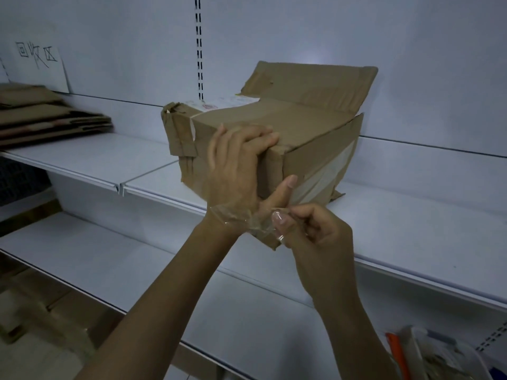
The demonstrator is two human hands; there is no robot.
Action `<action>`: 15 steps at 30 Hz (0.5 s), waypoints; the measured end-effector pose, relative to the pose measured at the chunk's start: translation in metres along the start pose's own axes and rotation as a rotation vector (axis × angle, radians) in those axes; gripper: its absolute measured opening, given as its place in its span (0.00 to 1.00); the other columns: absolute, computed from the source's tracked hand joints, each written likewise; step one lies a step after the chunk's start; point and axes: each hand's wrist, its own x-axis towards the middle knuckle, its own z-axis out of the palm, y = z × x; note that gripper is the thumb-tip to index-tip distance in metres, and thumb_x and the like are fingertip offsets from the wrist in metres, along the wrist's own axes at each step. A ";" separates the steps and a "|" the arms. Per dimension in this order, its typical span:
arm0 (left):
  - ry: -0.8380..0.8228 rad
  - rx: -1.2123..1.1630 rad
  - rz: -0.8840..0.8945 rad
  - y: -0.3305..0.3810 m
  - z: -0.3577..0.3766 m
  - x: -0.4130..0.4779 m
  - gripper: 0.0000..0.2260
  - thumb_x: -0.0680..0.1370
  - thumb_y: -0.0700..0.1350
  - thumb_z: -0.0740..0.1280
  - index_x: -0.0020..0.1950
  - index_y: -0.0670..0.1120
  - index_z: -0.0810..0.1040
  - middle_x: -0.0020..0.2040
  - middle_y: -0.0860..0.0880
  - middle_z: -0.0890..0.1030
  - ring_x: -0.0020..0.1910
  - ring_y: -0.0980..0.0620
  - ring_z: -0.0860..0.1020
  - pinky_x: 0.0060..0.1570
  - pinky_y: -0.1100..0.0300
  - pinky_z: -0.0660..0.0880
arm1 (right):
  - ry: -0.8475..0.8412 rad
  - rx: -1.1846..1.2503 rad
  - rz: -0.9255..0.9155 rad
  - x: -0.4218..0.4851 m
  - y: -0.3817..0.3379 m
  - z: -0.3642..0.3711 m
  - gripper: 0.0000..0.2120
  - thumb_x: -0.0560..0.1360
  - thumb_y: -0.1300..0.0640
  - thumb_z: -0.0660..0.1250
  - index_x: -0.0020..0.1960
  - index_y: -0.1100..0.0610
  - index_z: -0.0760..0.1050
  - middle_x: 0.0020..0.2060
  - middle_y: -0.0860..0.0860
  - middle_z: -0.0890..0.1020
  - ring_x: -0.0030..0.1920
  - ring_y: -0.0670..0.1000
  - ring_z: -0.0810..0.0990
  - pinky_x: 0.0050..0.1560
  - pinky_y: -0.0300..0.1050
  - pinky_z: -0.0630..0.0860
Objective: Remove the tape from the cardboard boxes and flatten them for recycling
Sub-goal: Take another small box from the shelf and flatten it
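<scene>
At the centre of the frame, a brown box stands on the white upper shelf, with its back flap raised against the wall. The left grip grasps the near corner of the box: its fingers curl over the top edge and the thumb lies along the side that faces the camera. Just below and to the right, the right grip is clenched on a strip of clear tape, pinched between thumb and fingertips. The tape is crumpled and runs from these fingertips to the left wrist, where it touches the skin. A pale band of tape is on the right side of the box. A white label lies on the box top, near the wall. At the upper left of the frame, a stack of flat cardboard rests on the same shelf, and behind it stands a white sign with handwritten characters. A lower shelf passes under both arms. At the lower right corner is a bin with an orange item; I cannot tell what it is.
</scene>
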 end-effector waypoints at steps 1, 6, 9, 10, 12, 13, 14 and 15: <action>-0.014 -0.002 0.002 -0.002 0.000 -0.001 0.22 0.71 0.53 0.67 0.58 0.41 0.73 0.55 0.40 0.79 0.57 0.45 0.75 0.62 0.35 0.65 | 0.009 -0.005 -0.011 0.000 0.000 0.000 0.05 0.72 0.58 0.71 0.39 0.51 0.78 0.31 0.49 0.82 0.33 0.50 0.80 0.34 0.46 0.78; -0.146 -0.047 -0.047 -0.003 -0.005 0.002 0.23 0.72 0.56 0.66 0.62 0.44 0.68 0.58 0.39 0.77 0.61 0.46 0.72 0.66 0.35 0.61 | 0.075 0.012 -0.030 -0.005 0.006 -0.010 0.06 0.74 0.60 0.70 0.38 0.55 0.78 0.29 0.49 0.80 0.31 0.47 0.78 0.31 0.39 0.74; -0.205 -0.100 -0.098 -0.010 -0.013 0.005 0.24 0.74 0.52 0.68 0.64 0.40 0.70 0.62 0.38 0.74 0.65 0.42 0.70 0.67 0.38 0.63 | 0.235 0.341 0.224 -0.007 0.015 -0.044 0.07 0.76 0.64 0.65 0.39 0.59 0.77 0.27 0.52 0.80 0.28 0.47 0.77 0.29 0.34 0.73; -0.205 -0.097 -0.134 -0.014 -0.017 0.004 0.24 0.74 0.50 0.67 0.64 0.37 0.70 0.64 0.38 0.73 0.68 0.41 0.68 0.68 0.40 0.64 | 0.297 0.441 0.285 -0.008 0.019 -0.062 0.08 0.77 0.65 0.63 0.40 0.59 0.77 0.26 0.50 0.79 0.27 0.45 0.76 0.28 0.32 0.73; -0.185 -0.076 -0.229 -0.024 -0.025 0.000 0.24 0.75 0.50 0.65 0.66 0.36 0.69 0.69 0.39 0.69 0.73 0.42 0.64 0.71 0.45 0.62 | 0.403 0.513 0.340 -0.015 0.029 -0.101 0.11 0.78 0.65 0.62 0.39 0.58 0.78 0.24 0.48 0.77 0.25 0.42 0.75 0.28 0.31 0.72; -0.162 -0.059 -0.271 -0.027 -0.027 -0.003 0.24 0.76 0.50 0.63 0.68 0.37 0.68 0.71 0.39 0.67 0.74 0.43 0.62 0.72 0.49 0.61 | 0.439 0.520 0.351 -0.018 0.031 -0.117 0.11 0.78 0.63 0.63 0.38 0.57 0.79 0.24 0.47 0.77 0.26 0.42 0.75 0.28 0.31 0.72; -0.137 -0.042 -0.311 -0.027 -0.028 -0.008 0.25 0.77 0.51 0.61 0.70 0.38 0.66 0.72 0.39 0.66 0.74 0.45 0.62 0.73 0.54 0.60 | 0.463 0.523 0.353 -0.021 0.032 -0.130 0.10 0.77 0.62 0.64 0.38 0.57 0.79 0.24 0.47 0.76 0.26 0.43 0.75 0.29 0.31 0.73; -0.113 -0.035 -0.357 -0.025 -0.028 -0.012 0.26 0.78 0.52 0.60 0.73 0.41 0.63 0.74 0.40 0.64 0.74 0.46 0.61 0.72 0.60 0.60 | 0.486 0.518 0.337 -0.024 0.033 -0.139 0.09 0.77 0.61 0.64 0.39 0.56 0.78 0.24 0.47 0.76 0.26 0.43 0.75 0.29 0.32 0.73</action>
